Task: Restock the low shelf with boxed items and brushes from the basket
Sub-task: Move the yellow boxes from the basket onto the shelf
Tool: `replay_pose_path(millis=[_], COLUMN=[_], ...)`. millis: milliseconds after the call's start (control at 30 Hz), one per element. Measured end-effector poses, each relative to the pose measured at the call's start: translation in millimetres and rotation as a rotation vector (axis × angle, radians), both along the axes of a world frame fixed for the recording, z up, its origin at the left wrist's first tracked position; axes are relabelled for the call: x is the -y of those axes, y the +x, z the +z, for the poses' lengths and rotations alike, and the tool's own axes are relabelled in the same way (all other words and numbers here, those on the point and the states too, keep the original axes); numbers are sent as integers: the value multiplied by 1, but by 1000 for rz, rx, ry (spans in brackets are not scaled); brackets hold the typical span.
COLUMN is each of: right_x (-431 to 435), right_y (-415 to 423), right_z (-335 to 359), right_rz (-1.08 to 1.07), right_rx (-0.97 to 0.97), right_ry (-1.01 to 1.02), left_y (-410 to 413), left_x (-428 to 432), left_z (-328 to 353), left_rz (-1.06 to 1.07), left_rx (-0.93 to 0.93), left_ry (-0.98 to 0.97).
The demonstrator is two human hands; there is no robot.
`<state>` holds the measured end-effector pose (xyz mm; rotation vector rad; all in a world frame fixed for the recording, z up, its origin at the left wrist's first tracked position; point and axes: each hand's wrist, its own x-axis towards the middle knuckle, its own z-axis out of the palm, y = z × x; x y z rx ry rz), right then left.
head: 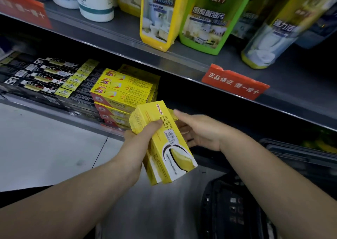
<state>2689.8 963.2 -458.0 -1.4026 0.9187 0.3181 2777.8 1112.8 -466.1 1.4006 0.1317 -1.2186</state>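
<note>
My left hand (144,131) grips a small stack of long yellow boxes (164,144) in front of the low shelf (60,114), thumb across the top box. My right hand (198,131) is beside the stack on its right, fingers straight and touching the boxes' far side. On the low shelf lies a pile of yellow-and-red boxes (124,91), with rows of black boxes (45,78) to its left. The dark basket (233,207) sits on the floor at lower right, under my right forearm.
The upper shelf (182,56) carries yellow and green cleaner bottles (206,18) and white bottles (94,1), with a red price tag (235,81) on its edge. A dark crate (299,154) stands at the right. Pale floor tiles (45,144) lie at left.
</note>
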Motion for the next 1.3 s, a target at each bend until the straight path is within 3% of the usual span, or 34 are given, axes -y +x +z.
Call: replay_pose_path(millis=[100,267,333,433,500,600,767,900,1000,1200,1267,1300], right_x=[-18,-1,18,57,77,97,107,105,109,95,77,63], right_y=[-20,-24,-12,11,27,48,73,73,69,67,61,53], right_z=[6,0,-5,-24,-40,-67,-118,-145,-146,-94,-63,-46], right_rz=[63,-184,-215,5,142,271,292,309,354,478,325,208], right_rx=[108,95,0,-258,-319,-340,-431,-320,-278,-428,-311,-235], right_ry=[102,133,-174,-772,-968,-1089,-978,-870,-829,-892,-734,-535], left_y=[-4,-5,-3,-1,2,6,7,4,2,-1,0,0], left_x=[-2,4,3,3,2,5,11,15,18,20,21,22], left_z=[1,-8,-13,-18,-21,-25,-30,-33,-34,-27,-25,-24], left_rz=[-16,63,57,43,45,48,41,28,-1,-16,-10,-7], left_rx=[88,-11,7,32,36,74,117,142,116,124,123,129], left_ry=[36,121,176,210,200,180,175,171,166,154,135,125])
